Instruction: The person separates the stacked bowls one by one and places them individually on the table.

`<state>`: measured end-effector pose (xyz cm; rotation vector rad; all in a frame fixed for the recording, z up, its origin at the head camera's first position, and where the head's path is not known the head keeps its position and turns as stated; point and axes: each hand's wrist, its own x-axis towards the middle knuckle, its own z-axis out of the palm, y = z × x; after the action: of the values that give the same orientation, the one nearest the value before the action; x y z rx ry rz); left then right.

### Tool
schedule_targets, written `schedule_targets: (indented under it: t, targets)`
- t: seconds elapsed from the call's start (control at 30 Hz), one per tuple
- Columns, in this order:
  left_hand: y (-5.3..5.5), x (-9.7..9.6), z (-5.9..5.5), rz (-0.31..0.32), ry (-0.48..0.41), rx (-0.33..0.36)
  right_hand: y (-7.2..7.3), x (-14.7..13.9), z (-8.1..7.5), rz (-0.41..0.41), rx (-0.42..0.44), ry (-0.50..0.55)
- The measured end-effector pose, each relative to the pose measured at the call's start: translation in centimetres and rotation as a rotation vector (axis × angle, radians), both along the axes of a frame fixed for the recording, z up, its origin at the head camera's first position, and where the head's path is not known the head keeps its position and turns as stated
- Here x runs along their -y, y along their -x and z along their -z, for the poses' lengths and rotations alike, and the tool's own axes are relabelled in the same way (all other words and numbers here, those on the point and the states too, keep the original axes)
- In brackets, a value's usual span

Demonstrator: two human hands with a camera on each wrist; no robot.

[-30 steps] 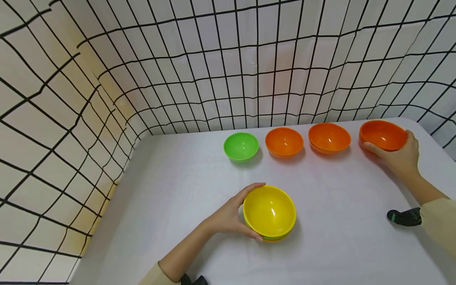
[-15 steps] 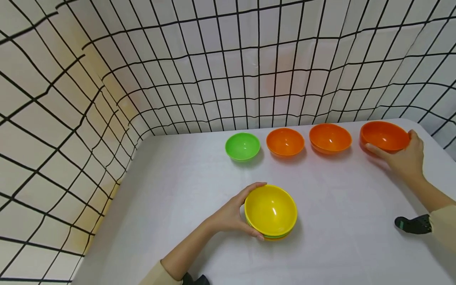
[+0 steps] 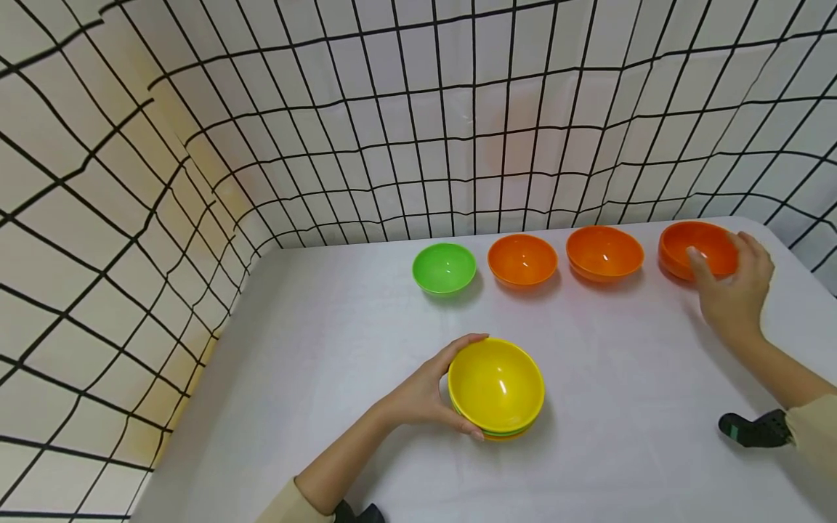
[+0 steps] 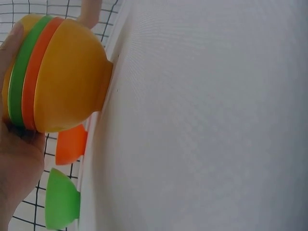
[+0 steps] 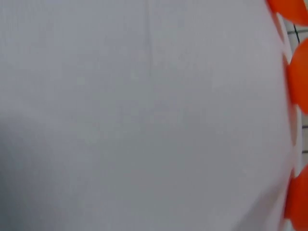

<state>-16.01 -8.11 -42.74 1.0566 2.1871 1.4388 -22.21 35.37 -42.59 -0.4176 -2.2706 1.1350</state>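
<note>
My left hand (image 3: 428,396) grips the side of a stack of nested bowls, thumb and fingers around the rims. A yellow bowl (image 3: 497,385) sits on top; in the left wrist view a green bowl (image 4: 25,72), an orange bowl (image 4: 36,77) and a yellow-orange bowl (image 4: 72,74) show below it. At the far right, my right hand (image 3: 735,294) hovers in front of a deep orange bowl (image 3: 686,236), fingers spread and holding nothing. Part of that bowl is hidden behind the hand.
Along the table's back edge stand a green bowl (image 3: 444,269) and two orange bowls, one beside it (image 3: 522,260) and another orange bowl (image 3: 604,253) further right. White walls with black netting (image 3: 392,131) rise behind and to the left of the white table (image 3: 314,349).
My right hand has let go of the far-right orange bowl and lifted slightly off it; the bowl sits on the table. My left hand still holds the stack in the same place.
</note>
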Motion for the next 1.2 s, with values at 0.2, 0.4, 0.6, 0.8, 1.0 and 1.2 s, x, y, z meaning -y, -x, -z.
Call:
schedule_targets:
  t: [0.2, 0.4, 0.6, 0.8, 1.0, 1.2]
  targets:
    - [0.0, 0.0, -0.1, 0.0, 0.001, -0.004, -0.8, 2.5, -1.5, -0.065, -0.141, 0.003]
    - [0.1, 0.1, -0.2, -0.005, 0.002, -0.012, -1.1, 4.1, -3.0, -0.119, -0.258, -0.002]
    - [0.1, 0.0, -0.2, -0.007, 0.001, 0.003, -1.5, 5.1, -3.1, -0.152, -0.285, 0.026]
    - [0.0, 0.1, -0.1, -0.007, 0.002, 0.002, -2.9, 7.6, -2.5, -0.242, -0.243, 0.0]
    - [0.0, 0.1, -0.1, -0.004, -0.003, -0.007, -5.1, 10.7, -2.3, -0.461, -0.134, -0.011]
    - [0.1, 0.1, 0.0, 0.008, -0.001, -0.03, -7.5, 13.3, -3.0, -0.635, -0.047, 0.013]
